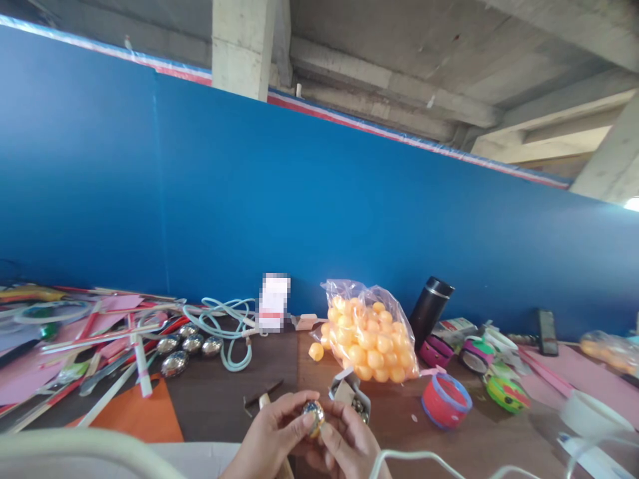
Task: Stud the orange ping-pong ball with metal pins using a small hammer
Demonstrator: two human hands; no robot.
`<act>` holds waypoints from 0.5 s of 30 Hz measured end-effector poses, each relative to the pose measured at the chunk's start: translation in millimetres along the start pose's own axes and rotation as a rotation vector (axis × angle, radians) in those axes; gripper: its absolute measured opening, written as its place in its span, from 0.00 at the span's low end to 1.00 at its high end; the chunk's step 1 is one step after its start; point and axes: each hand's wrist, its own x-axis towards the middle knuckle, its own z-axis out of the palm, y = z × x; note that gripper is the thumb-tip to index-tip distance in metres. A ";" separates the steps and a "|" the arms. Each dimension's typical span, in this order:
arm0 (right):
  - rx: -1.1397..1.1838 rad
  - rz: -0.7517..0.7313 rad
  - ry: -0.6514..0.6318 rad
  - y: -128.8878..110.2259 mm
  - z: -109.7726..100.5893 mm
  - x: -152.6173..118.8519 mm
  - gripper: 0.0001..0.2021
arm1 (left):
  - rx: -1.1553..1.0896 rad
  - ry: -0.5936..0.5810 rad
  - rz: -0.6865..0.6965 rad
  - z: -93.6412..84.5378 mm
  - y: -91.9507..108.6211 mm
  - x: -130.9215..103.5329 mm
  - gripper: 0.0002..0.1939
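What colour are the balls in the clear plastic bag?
The balls are yellowish orange, seen best in the head view.

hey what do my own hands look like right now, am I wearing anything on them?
Both your left hand and your right hand are bare, without gloves. I see no rings, watch or bracelet, and no sleeves show before the picture's edge cuts your arms off. A pale cable shows by your right wrist; I can't tell whether it's attached to anything worn.

Blue partition wall (319,199) behind dark brown tabletop (234,389); grey concrete pillar (242,46) and beamed ceiling (389,40) above; bright patch far right.
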 end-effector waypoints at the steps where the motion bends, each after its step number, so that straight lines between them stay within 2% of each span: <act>1: -0.003 0.000 0.005 1.0 -0.7 0.2 0.22 | 0.013 0.003 0.008 -0.3 -0.4 0.0 0.24; 10: -0.117 0.009 0.078 3.3 -1.7 0.1 0.23 | 0.062 0.062 0.022 0.3 -0.6 -1.5 0.23; 15: -0.098 0.017 0.064 2.4 -0.1 -0.3 0.23 | 0.066 0.061 0.029 2.0 4.7 -3.9 0.22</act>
